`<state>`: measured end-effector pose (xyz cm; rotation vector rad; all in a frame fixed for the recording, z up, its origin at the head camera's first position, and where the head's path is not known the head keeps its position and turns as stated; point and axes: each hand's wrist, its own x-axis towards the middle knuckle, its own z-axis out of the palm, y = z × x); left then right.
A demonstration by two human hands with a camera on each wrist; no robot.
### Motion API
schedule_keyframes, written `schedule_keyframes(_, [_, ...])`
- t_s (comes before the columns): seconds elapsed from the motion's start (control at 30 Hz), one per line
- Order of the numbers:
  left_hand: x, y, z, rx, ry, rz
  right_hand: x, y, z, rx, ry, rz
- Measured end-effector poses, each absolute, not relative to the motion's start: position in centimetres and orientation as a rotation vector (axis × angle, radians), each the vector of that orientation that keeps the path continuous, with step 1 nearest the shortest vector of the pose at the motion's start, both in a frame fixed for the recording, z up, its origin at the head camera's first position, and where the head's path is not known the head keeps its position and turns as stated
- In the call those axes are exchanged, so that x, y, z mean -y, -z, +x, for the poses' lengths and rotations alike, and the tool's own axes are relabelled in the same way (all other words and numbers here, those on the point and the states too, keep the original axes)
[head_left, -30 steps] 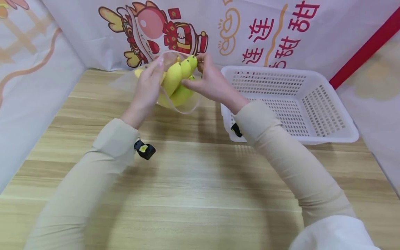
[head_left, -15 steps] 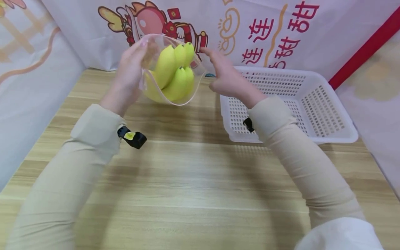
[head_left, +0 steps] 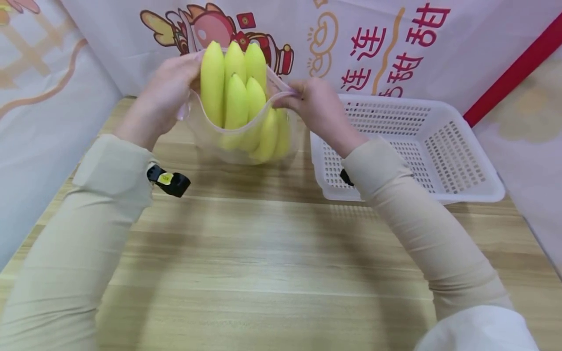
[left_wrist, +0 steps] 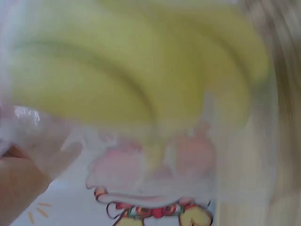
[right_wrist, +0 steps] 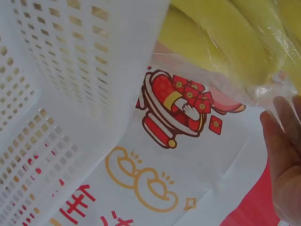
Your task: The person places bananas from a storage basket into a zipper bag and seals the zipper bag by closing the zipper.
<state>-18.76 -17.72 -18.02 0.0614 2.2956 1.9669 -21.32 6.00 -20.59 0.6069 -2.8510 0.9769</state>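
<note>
Several bananas (head_left: 212, 83) stand upright in a see-through plastic bag (head_left: 206, 136) with a pinkish rim, their tips poking out of its mouth. The left hand (head_left: 164, 92) grips the bag's left edge, right beside the nearest banana. Between thumb and fingers, the right hand (head_left: 322, 109) pinches the right side of the rim. Bananas (left_wrist: 108, 75) behind the film fill most of the left wrist view. In the right wrist view, the right hand's fingers (right_wrist: 280, 136) are at the edge of the clear film, below the bananas (right_wrist: 221, 33).
To the right stands a white perforated plastic basket (head_left: 465, 197), partly covered by the right forearm in the head view. Everything is on a wood-grain table (head_left: 281, 273). A printed cloth backdrop (head_left: 303, 29) rises behind the bag and basket.
The right hand let go of the bananas, moved clear, then took hold of the bag's right rim. The left hand moved left, and the bananas now stand upright in the widened bag.
</note>
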Motion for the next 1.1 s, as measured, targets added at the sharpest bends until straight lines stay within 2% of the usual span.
schedule_keyframes(0.2, [18.5, 18.6, -18.8, -2.406, -1.751, 0.066, -6.5, 20.5, -21.4, 2.86, -1.148, 0.509])
schedule_keyframes(0.4, [20.9, 20.9, -17.8, -2.184, -1.936, 0.344, -6.9, 20.7, -21.7, 2.914, -1.219, 0.394])
schedule_keyframes(0.5, [21.9, 22.0, -17.5, -2.128, -1.886, 0.401, -7.0, 20.6, -21.9, 2.922, -1.268, 0.334])
schedule_keyframes(0.73, [21.8, 22.8, -17.4, -2.42, -1.547, 0.241, -7.1, 20.3, -22.0, 2.909, -1.33, 0.257])
schedule_keyframes(1.1, [22.1, 23.4, -18.1, -2.508, -1.893, 0.181, -7.1, 19.6, -22.3, 2.882, -1.295, 0.231])
